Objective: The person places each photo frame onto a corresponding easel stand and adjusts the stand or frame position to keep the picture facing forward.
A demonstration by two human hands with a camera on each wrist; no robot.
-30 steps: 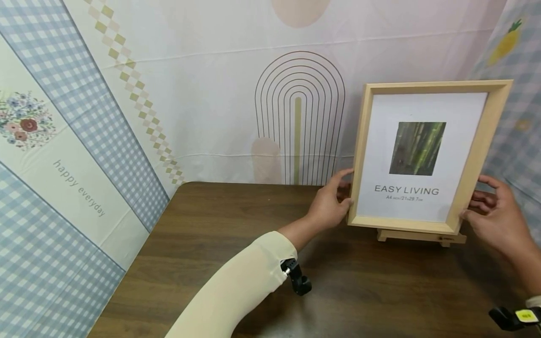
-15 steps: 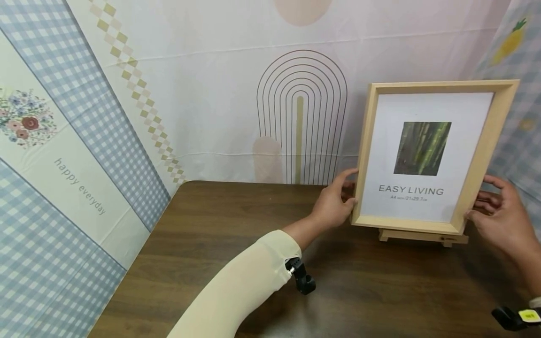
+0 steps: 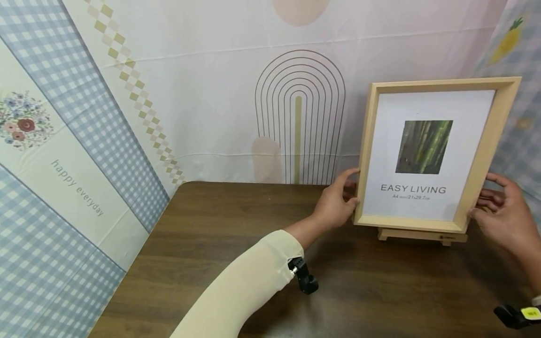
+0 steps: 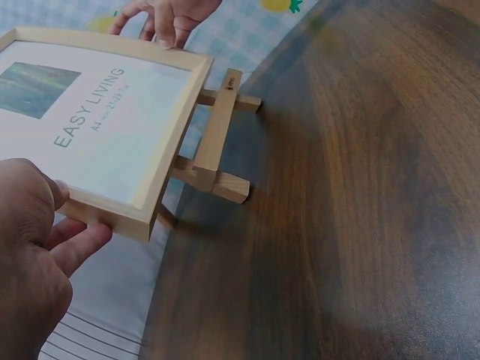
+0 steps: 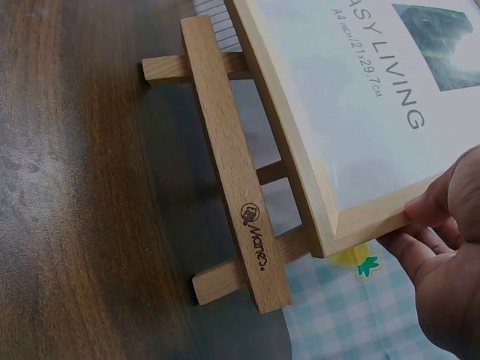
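Pale cream sleeve (image 3: 245,286) at near left, black wrist mount (image 3: 305,277) clipped to its cuff. Beyond, dark brown wood-grain bench (image 3: 203,244); on its right part, a small light-wood easel (image 5: 229,157). Left hand (image 3: 336,202) and right hand (image 3: 505,218) pinch opposite lower sides of a rectangular pale-wood picture frame (image 3: 486,159), held tilted just above the easel's ledge, gap visible between. Frame reads "EASY LIVING" under a green bamboo print (image 3: 424,147). Far side: white patterned cloth (image 3: 211,108).
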